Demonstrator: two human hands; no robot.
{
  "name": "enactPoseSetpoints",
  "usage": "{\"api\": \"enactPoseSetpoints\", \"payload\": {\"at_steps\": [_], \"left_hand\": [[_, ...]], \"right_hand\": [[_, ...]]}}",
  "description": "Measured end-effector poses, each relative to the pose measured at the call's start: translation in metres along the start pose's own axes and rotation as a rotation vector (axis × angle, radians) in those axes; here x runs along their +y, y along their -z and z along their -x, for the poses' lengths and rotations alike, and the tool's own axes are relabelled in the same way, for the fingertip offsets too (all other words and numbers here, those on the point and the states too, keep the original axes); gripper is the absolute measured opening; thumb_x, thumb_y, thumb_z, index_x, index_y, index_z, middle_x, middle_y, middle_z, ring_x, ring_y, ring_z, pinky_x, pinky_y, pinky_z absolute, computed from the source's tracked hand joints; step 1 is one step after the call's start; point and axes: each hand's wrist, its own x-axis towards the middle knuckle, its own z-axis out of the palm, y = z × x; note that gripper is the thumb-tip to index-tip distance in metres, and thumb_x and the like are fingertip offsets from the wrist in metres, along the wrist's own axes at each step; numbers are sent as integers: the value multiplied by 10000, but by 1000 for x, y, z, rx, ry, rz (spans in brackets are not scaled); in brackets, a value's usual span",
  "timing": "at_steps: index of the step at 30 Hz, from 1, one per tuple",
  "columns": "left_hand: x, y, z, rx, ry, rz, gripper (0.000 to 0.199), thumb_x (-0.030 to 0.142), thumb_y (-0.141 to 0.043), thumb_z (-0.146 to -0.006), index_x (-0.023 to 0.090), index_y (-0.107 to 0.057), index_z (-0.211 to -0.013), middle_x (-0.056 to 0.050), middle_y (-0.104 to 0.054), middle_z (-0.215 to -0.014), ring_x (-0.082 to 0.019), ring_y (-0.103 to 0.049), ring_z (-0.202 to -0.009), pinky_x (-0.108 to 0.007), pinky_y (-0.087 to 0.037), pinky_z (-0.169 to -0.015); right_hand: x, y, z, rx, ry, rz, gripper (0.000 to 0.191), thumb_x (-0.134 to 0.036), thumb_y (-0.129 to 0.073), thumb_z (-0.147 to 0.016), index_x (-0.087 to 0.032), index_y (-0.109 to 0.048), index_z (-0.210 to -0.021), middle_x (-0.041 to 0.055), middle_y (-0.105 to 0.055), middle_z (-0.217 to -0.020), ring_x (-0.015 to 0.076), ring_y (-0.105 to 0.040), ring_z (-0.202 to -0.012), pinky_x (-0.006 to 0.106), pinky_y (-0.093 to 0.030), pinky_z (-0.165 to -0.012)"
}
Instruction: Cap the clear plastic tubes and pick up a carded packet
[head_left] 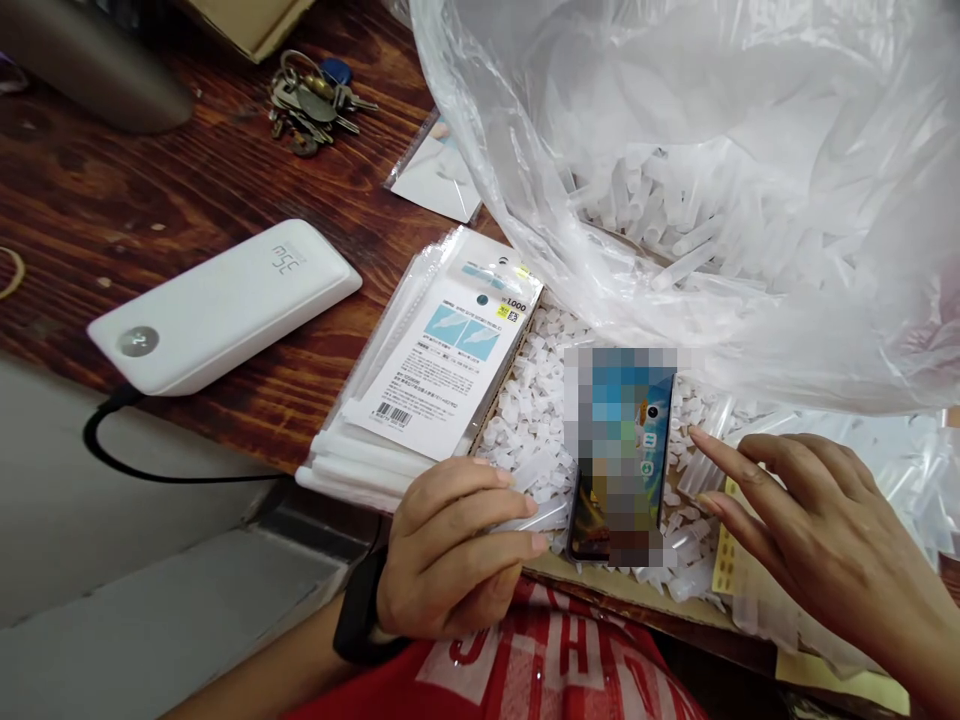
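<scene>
My left hand, with a dark band at the wrist, is curled with its fingers around a translucent plastic tube. Small white plastic pieces fill a shallow cardboard tray in front of me. On top of them lies a phone, screen lit and partly blurred out. To the right of the phone hovers my right hand, open, index finger and thumb stretched apart and nothing visible in it. More clear tubes lie beneath and beside that hand.
A large clear plastic bag holding many tubes fills the far right. Left of the tray are stacked printed packets. A white power bank with a black cable and a bunch of keys rest on the wooden table.
</scene>
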Motion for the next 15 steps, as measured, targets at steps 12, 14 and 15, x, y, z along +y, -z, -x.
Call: {"api": "enactPoseSetpoints", "payload": {"at_steps": [12,14,15], "left_hand": [[2,0,3,-3,26,3,308,188,-480,-1085,211,-736,-915,-50,-788,-865,-208,-703,-954,-395,-580,-922],[2,0,2,1,27,-3,311,190,-477,-1087,214,-732,-910,-47,-785,-850,-207,-702,-942,-392,-582,-914],[2,0,2,1,24,-6,311,190,-478,-1087,216,-730,-906,-44,-784,-841,-207,-702,-934,-389,-583,-908]], "right_hand": [[6,-3,-9,32,38,-27,484,-335,-556,-1086,-86,-560,-1501,127,-654,-1062,278,-563,-916,418,-457,-846],[7,-3,-10,33,39,-30,482,-338,-548,-1090,-87,-561,-1501,128,-656,-1058,274,-565,-914,413,-458,-846],[7,-3,-10,34,38,-29,481,-339,-542,-1093,-85,-560,-1501,129,-657,-1056,270,-565,-911,410,-458,-846]]}}
